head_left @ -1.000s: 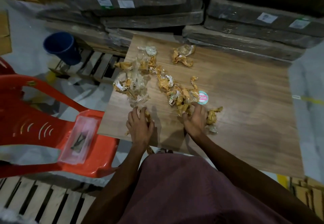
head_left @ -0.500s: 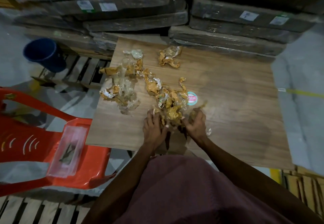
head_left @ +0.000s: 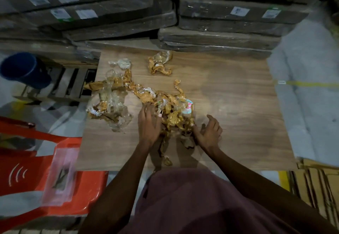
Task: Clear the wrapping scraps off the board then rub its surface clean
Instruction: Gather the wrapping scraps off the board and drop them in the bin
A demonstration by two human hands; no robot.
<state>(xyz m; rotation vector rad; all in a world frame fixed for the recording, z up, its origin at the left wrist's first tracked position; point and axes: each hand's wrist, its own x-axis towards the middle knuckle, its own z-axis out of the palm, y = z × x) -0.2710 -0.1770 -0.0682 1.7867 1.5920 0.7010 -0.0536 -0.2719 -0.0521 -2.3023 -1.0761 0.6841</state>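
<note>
Now the left hand and right hand have drawn together, raking the tape-and-film scraps into one heap mid-board. Left fingers curl into the heap; right fingers cup loosely beside it. More scraps remain at the far left, so wiping must wait.

Board: wood-grain face, smooth, matt. Wrapping scraps: crinkled brown tape and clear glossy film. Chair: orange-red plastic, smooth. Bucket: blue plastic. Stacked cartons: cardboard under shiny stretch film, white paper labels.
</note>
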